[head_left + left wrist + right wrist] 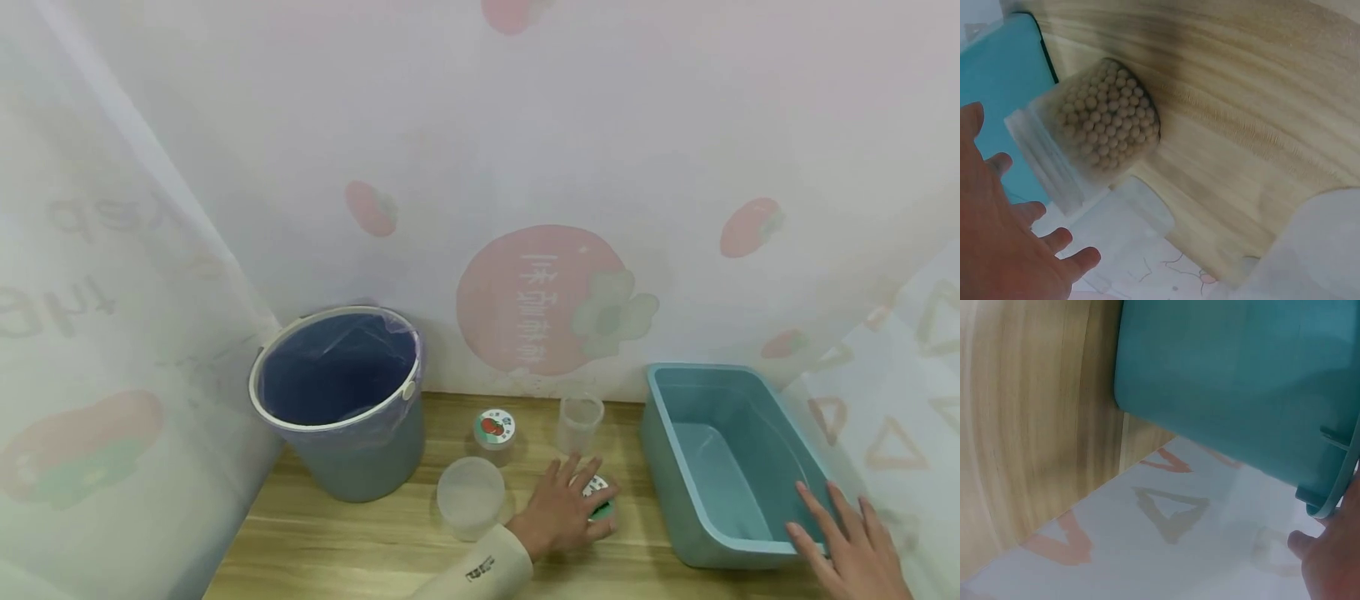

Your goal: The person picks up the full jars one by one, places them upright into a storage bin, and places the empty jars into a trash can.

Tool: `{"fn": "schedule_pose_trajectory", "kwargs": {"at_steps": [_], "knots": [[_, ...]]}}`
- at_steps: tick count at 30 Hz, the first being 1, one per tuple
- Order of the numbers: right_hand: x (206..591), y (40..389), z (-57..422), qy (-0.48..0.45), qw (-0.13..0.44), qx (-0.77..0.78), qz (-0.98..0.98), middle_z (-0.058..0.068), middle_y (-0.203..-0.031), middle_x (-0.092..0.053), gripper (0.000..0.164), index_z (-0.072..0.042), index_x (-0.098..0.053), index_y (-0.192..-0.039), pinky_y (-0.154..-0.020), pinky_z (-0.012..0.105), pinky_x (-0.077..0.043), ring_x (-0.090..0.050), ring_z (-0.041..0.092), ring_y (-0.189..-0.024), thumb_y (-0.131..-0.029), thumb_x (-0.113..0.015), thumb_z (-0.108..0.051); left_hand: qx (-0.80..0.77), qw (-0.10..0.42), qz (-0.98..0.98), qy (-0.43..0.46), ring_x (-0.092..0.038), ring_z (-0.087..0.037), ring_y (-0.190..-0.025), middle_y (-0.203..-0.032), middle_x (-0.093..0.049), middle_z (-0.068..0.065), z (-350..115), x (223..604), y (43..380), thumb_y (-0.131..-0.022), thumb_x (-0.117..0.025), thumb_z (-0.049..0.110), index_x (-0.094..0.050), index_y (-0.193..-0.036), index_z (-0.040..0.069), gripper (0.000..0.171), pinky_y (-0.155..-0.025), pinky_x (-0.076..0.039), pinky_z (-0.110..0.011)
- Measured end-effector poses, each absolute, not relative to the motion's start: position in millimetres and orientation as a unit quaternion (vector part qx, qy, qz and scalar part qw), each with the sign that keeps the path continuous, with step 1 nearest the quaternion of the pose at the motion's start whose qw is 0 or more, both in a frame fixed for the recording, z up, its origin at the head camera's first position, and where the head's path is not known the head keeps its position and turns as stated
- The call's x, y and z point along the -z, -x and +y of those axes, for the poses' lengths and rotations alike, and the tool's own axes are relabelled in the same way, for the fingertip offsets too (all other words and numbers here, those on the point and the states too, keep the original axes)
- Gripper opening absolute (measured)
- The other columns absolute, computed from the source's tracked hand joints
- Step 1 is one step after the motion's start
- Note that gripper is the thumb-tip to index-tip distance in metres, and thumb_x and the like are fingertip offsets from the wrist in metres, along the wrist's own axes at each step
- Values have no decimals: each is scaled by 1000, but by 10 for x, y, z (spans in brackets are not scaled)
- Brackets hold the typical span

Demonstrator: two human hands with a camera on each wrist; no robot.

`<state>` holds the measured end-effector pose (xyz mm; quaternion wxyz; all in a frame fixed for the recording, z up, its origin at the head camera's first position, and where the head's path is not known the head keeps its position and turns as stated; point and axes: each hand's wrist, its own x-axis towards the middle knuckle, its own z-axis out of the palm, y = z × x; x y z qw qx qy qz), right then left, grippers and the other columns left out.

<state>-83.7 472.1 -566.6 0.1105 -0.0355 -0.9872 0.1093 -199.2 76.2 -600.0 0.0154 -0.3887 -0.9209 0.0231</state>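
My left hand (558, 507) is spread above a lidded jar (600, 510), partly hiding its green-and-white lid label. In the left wrist view the jar (1107, 115) stands full of small beige balls, with the spread fingers beside its pale lid. Over at the right, my right hand (858, 550) lies at the near right corner of a blue-green plastic tub (750, 546), its fingers extended over the rim. From the right wrist view, the thumb shows just outside the tub's rim (1338, 487).
A bucket (360, 467) lined with a thin bag stands at the left. Between bucket and tub are a second jar (495, 427) with a tomato picture on its lid, a clear cup (580, 421) and a wide translucent round container (471, 493). Printed white sheeting (375, 108) encloses the wooden table.
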Motion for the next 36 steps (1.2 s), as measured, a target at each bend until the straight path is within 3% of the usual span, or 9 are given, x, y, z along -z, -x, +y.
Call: {"fn": "schedule_pose_trajectory", "kwargs": {"at_steps": [3,9,12,16,23,28,36], "knots": [[5696,824,4735,17,118,-115,-986,45,-151,-16,72,-17,-10,-162,-118,56,19,6,51,-148,-106,-46,-44,-24,13,-921,390,-18,-29,-154,-168,-13,2,782,6040,1976,-98,-15,73,-14,-156,52,61,-117,-33,-50],[5703,836,4752,7,112,-143,-983,42,-156,-6,68,-11,-15,-161,-118,54,22,11,48,-150,-107,-45,-39,-31,2,-920,390,-22,-30,-152,-168,-12,1,790,6068,1945,-97,-10,74,-7,-156,52,64,-116,-36,-47],[5715,833,4763,-2,121,-143,-982,42,-156,-8,65,-8,-21,-159,-119,54,20,8,48,-150,-106,-47,-36,-36,3,-920,390,-22,-29,-152,-169,-11,1,801,6078,1941,-97,-14,74,-5,-156,52,64,-114,-38,-44],[5737,823,4778,-12,135,-139,-981,41,-156,-10,62,-7,-27,-158,-120,52,18,8,45,-151,-106,-49,-33,-40,12,-919,391,-24,-29,-151,-168,-11,0,820,6113,1958,-99,-29,70,-5,-157,51,65,-111,-43,-40],[5738,816,4759,-19,147,-147,-978,39,-158,-9,55,3,-42,-147,-121,53,17,9,42,-152,-106,-50,-32,-6,39,-915,401,-40,-30,-142,-163,-24,-4,821,6160,1988,-99,-50,58,-17,-156,49,66,-102,-51,-37],[5705,815,4742,-6,137,-149,-979,43,-155,-10,51,9,-54,-132,-120,56,16,11,45,-151,-106,-48,-34,23,59,-910,409,-45,-31,-135,-160,-31,-5,808,6175,1991,-99,-54,55,-25,-155,46,64,-99,-52,-38],[5678,808,4742,-9,127,-150,-980,45,-153,-12,47,9,-62,-122,-120,54,17,13,43,-151,-107,-47,-34,42,81,-906,414,-48,-30,-131,-157,-36,-7,734,6101,1979,-97,-57,54,-34,-152,41,61,-100,-52,-39]]}}
